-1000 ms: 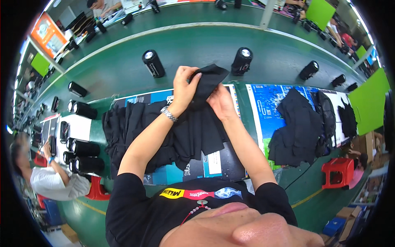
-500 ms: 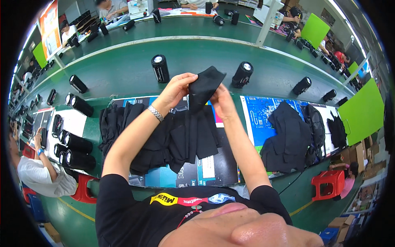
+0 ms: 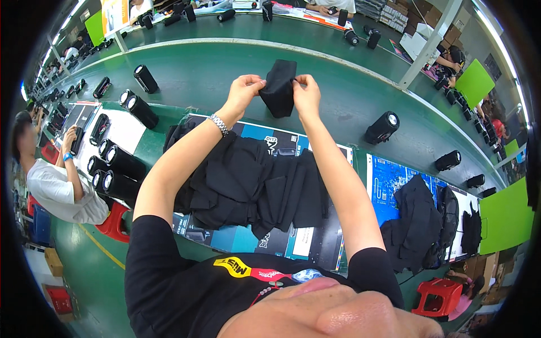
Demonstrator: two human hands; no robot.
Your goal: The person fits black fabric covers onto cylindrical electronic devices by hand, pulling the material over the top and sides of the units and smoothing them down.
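A black cloth pouch point(image 3: 279, 84) is stretched between my hands above the green conveyor belt. My left hand point(image 3: 246, 92) pinches its left edge, and my right hand point(image 3: 306, 96) pinches the right edge. The cloth hangs in a boxy shape where a black cylindrical speaker stood; whether it encloses that speaker or only hides it, I cannot tell. Closer to me, a spread pile of black cloth pouches point(image 3: 236, 174) lies under my forearms on a printed board point(image 3: 307, 245).
On the belt point(image 3: 214, 67) at right stand several black cylindrical speakers point(image 3: 383, 127); more point(image 3: 121, 163) cluster at left beside a seated co-worker in white point(image 3: 62, 188). A second heap of black cloth point(image 3: 414, 225) lies at right. Red stools point(image 3: 437, 297) and a light green panel point(image 3: 507, 217) flank the bench.
My hands have moved farther over the belt with the cloth and now grip it at both sides. The speaker formerly visible beside my left hand is out of sight. The view has shifted left.
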